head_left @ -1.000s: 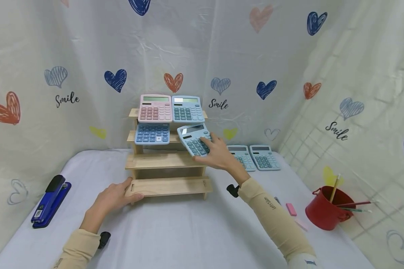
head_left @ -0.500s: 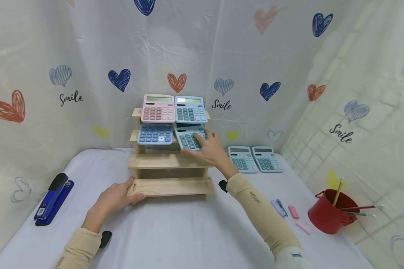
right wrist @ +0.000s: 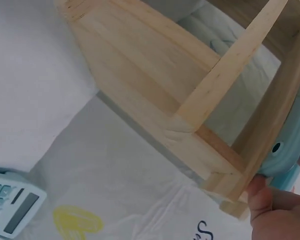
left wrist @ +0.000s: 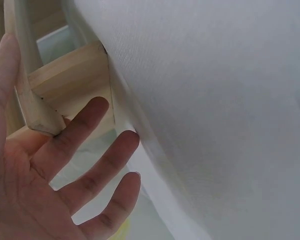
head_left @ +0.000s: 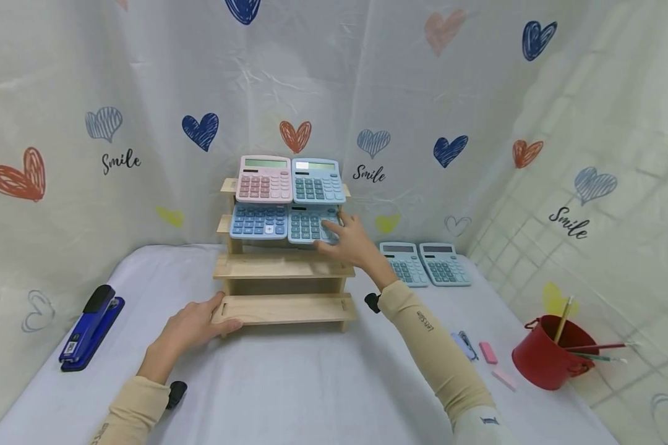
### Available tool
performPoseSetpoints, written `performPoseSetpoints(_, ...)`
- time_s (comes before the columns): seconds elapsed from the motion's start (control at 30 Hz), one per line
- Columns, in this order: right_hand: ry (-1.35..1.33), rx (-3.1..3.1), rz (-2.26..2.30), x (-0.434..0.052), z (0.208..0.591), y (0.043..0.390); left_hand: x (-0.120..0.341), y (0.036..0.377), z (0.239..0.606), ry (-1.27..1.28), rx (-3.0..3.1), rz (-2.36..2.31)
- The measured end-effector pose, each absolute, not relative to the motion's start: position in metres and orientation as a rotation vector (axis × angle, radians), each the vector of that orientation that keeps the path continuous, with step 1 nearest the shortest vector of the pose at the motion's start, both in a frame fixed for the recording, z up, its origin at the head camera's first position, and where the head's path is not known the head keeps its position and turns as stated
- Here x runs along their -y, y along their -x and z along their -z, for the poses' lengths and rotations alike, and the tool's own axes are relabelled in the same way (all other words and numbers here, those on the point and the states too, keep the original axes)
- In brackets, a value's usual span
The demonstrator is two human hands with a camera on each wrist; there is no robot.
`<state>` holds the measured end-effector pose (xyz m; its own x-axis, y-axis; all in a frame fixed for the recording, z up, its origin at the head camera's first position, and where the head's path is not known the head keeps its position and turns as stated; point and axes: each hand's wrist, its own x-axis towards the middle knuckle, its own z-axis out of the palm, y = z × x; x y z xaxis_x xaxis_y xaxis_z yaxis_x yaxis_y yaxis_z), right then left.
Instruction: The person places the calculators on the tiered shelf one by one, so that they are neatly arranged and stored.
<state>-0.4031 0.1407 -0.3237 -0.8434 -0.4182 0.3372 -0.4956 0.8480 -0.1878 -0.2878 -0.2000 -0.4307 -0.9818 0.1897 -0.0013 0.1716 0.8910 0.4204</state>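
Observation:
A tiered wooden display stand (head_left: 284,266) stands in the middle of the table. My left hand (head_left: 192,324) holds the left end of its lowest shelf, thumb on top; in the left wrist view the other fingers are spread beside the wood. On the second tier, at the right, my right hand (head_left: 356,244) grips a light blue calculator (head_left: 306,225) by its right side. That calculator's rounded edge (right wrist: 290,142) rests against the shelf in the right wrist view. Left of it lies a blue calculator (head_left: 258,221). Above are a pink calculator (head_left: 264,179) and another light blue calculator (head_left: 318,181).
Two pale teal calculators (head_left: 423,264) lie right of the stand. A blue stapler (head_left: 91,327) is at the left. Toward the right are a red bucket (head_left: 551,352) with pencils, a pink eraser (head_left: 488,352) and a small lilac item (head_left: 464,346). A printed curtain hangs behind.
My right hand has brought the light blue calculator left and back onto the second tier, turning it from tilted to straight beside the blue one. The left hand keeps its hold.

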Motion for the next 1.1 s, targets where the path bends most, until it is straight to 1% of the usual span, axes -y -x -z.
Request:
performPoseSetpoints(0.3, -0.799, 2.715, -0.485, -0.151, 0.328, 0.412, 0.2, 0.289, 0.431, -0.284, -3.007, -0.668)
performPoseSetpoints(0.7, -0.799, 2.766, -0.582, -0.157, 0.323, 0.412, 0.2, 0.291, 0.434, -0.28, -3.011, -0.673)
performPoseSetpoints(0.93, -0.658, 2.768, -0.728, -0.183, 0.332, 0.404, 0.199, 0.289, 0.434, -0.266, -3.004, -0.673)
performPoseSetpoints(1.1, -0.47, 2.754, -0.711, -0.212, 0.345, 0.405, 0.199, 0.288, 0.432, -0.269, -3.01, -0.661)
